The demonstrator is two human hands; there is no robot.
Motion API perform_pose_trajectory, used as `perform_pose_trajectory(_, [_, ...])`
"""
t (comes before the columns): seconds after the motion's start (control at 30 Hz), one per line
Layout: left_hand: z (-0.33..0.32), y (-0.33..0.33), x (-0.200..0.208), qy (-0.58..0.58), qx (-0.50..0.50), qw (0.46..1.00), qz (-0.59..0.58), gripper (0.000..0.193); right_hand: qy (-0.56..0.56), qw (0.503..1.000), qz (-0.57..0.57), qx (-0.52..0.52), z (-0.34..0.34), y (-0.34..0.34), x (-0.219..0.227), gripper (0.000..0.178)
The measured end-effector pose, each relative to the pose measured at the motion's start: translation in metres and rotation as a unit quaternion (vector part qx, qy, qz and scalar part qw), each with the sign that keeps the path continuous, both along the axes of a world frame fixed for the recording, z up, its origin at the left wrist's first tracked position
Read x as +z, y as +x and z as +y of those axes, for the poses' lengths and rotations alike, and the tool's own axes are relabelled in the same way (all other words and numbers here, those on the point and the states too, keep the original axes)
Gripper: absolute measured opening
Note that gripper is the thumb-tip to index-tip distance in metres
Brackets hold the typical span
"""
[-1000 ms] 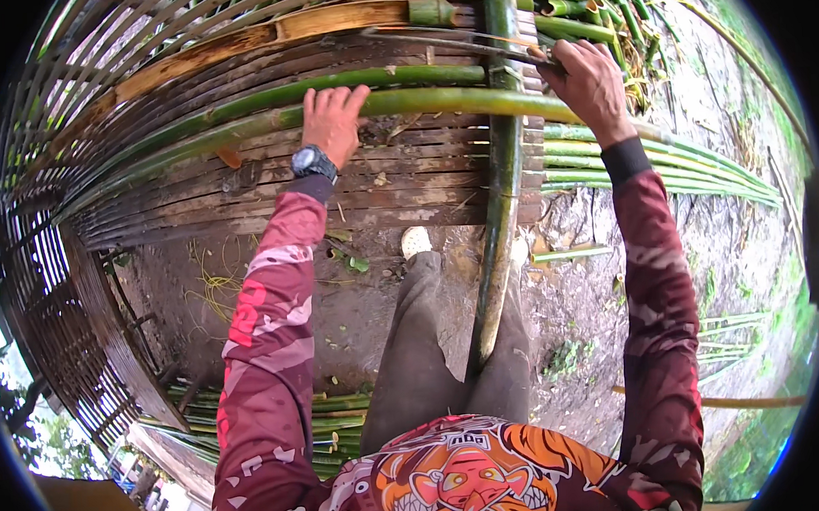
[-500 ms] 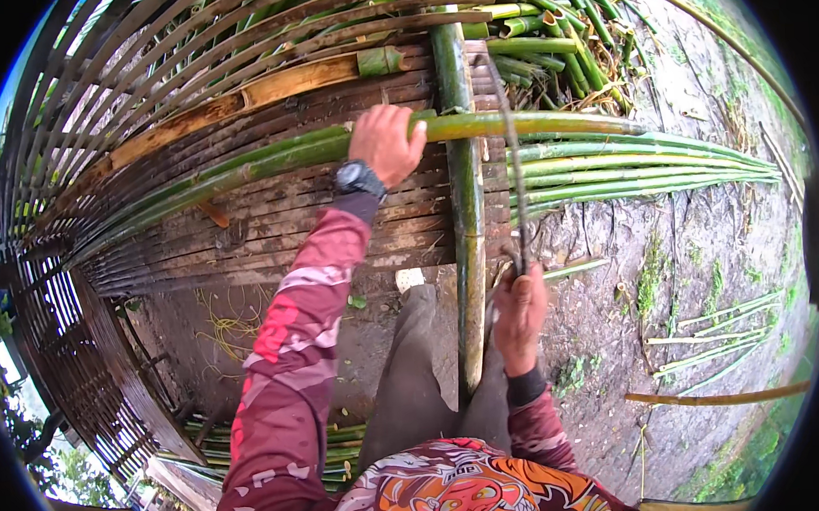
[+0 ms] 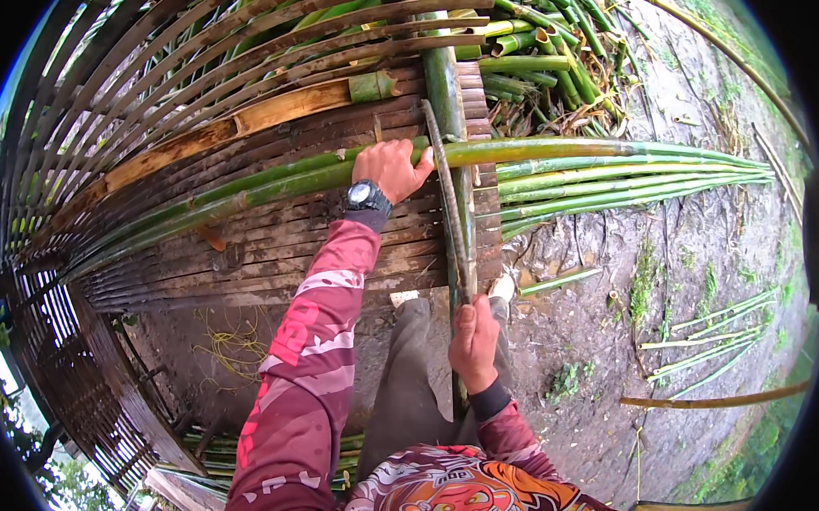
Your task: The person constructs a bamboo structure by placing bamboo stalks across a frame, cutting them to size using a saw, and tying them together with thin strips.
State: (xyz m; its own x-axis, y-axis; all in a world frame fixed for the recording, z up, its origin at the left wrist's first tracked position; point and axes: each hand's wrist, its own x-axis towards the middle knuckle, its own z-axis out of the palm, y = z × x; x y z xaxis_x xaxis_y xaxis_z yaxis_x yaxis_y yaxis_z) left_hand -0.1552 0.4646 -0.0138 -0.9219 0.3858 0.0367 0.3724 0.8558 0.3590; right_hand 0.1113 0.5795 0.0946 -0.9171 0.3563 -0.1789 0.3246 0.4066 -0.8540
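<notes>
My left hand (image 3: 391, 169), with a wristwatch on its wrist, is closed round a green bamboo pole (image 3: 542, 149) that lies across the slatted bamboo bench. In my right hand (image 3: 475, 344) is the handle of a long, narrow machete (image 3: 447, 190), its blade stretching away from me. The blade crosses over the bamboo pole just right of my left thumb; whether it touches the pole I cannot tell. Under that pole runs a thicker green bamboo crosspiece (image 3: 441, 81), standing lengthwise between my legs and the far side.
Slats of the bench (image 3: 336, 250) spread leftward. A heap of cut bamboo (image 3: 547, 58) lies beyond its right end. Several long green poles (image 3: 607, 178) stick out to the right over muddy ground. Thin bamboo pieces (image 3: 715, 338) lie farther right, and a split bamboo length (image 3: 293, 105) rests behind.
My right hand has moved left with the machete, bringing its blade from right of the crosspiece to beside my left hand. My left hand keeps its hold on the pole.
</notes>
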Motion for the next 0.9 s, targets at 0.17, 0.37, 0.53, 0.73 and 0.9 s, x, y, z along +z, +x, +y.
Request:
perform_pose_trajectory(0.17, [-0.001, 0.0, -0.006, 0.02, -0.01, 0.999, 0.023, 0.049, -0.016, 0.999, -0.048, 0.016, 0.002, 0.023, 0.007, 0.043])
perform_pose_trajectory(0.37, [-0.005, 0.002, -0.005, -0.007, -0.018, 0.999, 0.035, 0.046, 0.028, 0.999, -0.004, 0.015, -0.01, -0.027, -0.002, 0.026])
perform_pose_trajectory(0.53, [-0.01, 0.001, 0.006, -0.007, -0.064, 0.998, 0.019, 0.05, 0.0, 1.0, 0.014, -0.013, -0.006, -0.085, -0.031, 0.029])
perform_pose_trajectory(0.73, [-0.013, 0.022, 0.017, -0.059, -0.145, 0.986, -0.05, 0.049, -0.011, 1.0, 0.022, 0.001, 0.031, -0.051, -0.02, 0.032])
perform_pose_trajectory(0.9, [0.088, 0.085, 0.027, 0.017, -0.179, 0.984, 0.01, 0.043, 0.026, 0.996, -0.018, -0.08, 0.112, 0.023, -0.013, 0.049])
